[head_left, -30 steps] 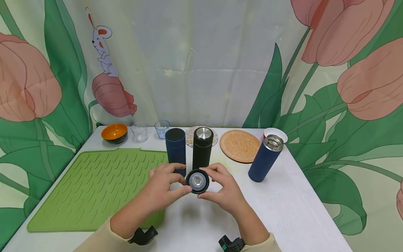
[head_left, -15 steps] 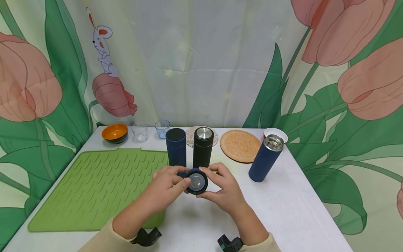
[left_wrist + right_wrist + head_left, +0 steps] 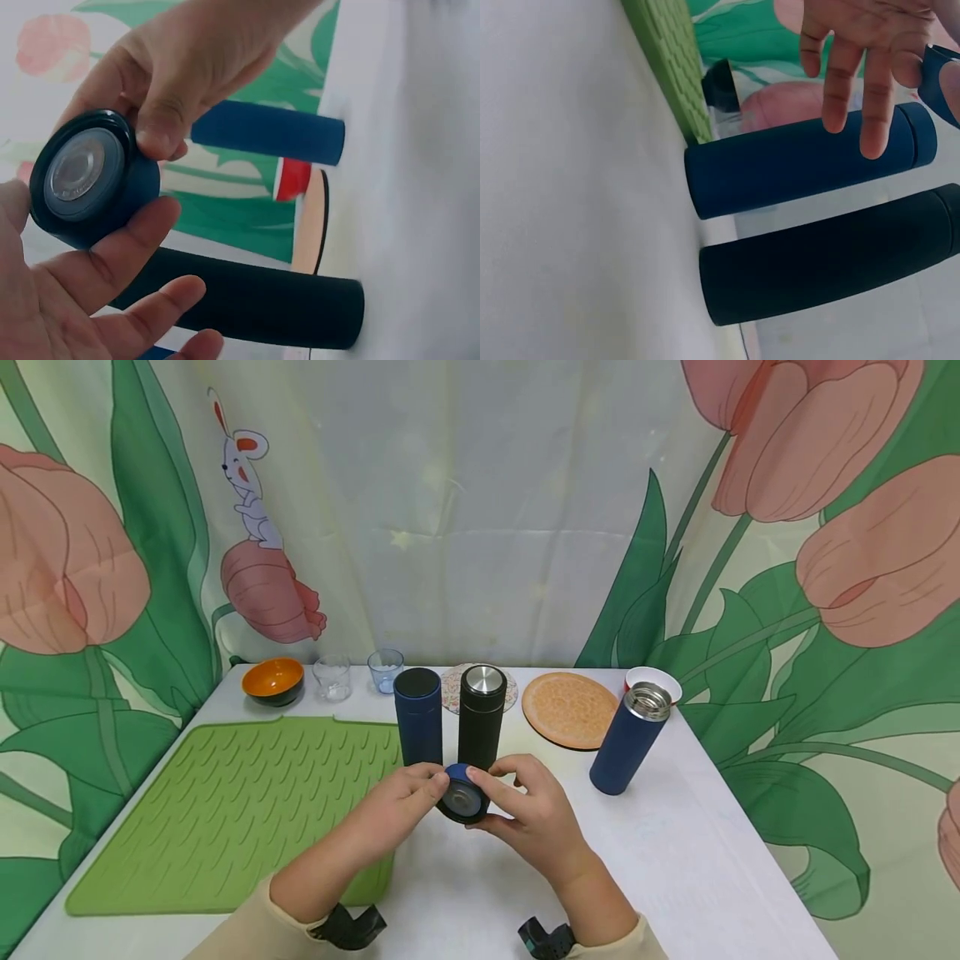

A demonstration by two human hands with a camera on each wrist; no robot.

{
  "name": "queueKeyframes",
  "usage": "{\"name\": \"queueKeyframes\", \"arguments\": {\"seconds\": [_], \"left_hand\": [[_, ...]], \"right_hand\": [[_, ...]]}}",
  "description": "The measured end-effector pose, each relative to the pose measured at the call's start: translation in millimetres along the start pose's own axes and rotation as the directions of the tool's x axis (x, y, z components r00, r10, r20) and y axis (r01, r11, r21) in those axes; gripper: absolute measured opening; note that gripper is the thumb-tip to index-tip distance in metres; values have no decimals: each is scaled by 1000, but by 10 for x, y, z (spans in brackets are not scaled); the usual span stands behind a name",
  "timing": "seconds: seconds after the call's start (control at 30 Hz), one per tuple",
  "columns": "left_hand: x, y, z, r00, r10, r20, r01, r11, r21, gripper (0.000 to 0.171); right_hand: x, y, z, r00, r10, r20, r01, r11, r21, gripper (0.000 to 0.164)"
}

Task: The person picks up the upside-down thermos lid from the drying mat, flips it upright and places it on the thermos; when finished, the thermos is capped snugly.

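Observation:
A blue bottle lid [image 3: 463,800], its greyish inner face turned toward me, is held between both hands over the white table. My left hand [image 3: 393,810] pinches its left edge with thumb and index finger. In the left wrist view, that hand's other fingers [image 3: 169,300] extend free of the lid. My right hand [image 3: 536,814] grips the lid from the other side between thumb and fingers. Just behind the hands stand a capped blue bottle [image 3: 418,714] and a black bottle [image 3: 482,718] with a silver-topped cap. Farther right, a blue bottle [image 3: 630,743] has its metal mouth uncovered.
A green ridged mat [image 3: 232,810] covers the table's left part. Along the back are an orange bowl [image 3: 273,681], a clear glass [image 3: 332,679], a bluish glass [image 3: 386,671], a patterned round mat [image 3: 452,687], a round cork-coloured board [image 3: 570,710] and a red-and-white bowl [image 3: 660,678].
The lid has turned and tilted in the hands, so its blue outer side now shows at the top. My left thumb has shifted up along its edge. The bottles have stayed put.

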State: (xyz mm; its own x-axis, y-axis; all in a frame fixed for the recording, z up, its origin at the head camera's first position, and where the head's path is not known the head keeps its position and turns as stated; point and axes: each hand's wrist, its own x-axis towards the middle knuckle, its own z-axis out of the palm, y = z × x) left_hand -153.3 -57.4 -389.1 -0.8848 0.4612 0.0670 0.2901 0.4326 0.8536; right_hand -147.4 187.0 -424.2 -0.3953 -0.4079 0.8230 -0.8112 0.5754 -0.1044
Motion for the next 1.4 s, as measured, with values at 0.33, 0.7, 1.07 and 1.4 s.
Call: {"name": "queueKeyframes", "arguments": {"seconds": [0.33, 0.7, 1.07, 1.4], "left_hand": [[33, 43, -33, 963, -223, 150, 255, 935, -248, 69], [55, 34, -65, 960, -184, 213, 246, 916, -316, 61], [55, -29, -83, 978, -82, 192, 151, 915, -374, 53], [10, -19, -46, 1000, 2, -4, -4, 938, -345, 48]], "right_hand": [[53, -3, -37, 993, -119, -28, 118, 992, -43, 81], [41, -12, -27, 995, -103, -17, 102, 994, -32, 72], [13, -1, -20, 999, -23, 35, 25, 998, -55, 71], [23, -46, -31, 912, 392, 122, -411, 861, 300, 56]]}}
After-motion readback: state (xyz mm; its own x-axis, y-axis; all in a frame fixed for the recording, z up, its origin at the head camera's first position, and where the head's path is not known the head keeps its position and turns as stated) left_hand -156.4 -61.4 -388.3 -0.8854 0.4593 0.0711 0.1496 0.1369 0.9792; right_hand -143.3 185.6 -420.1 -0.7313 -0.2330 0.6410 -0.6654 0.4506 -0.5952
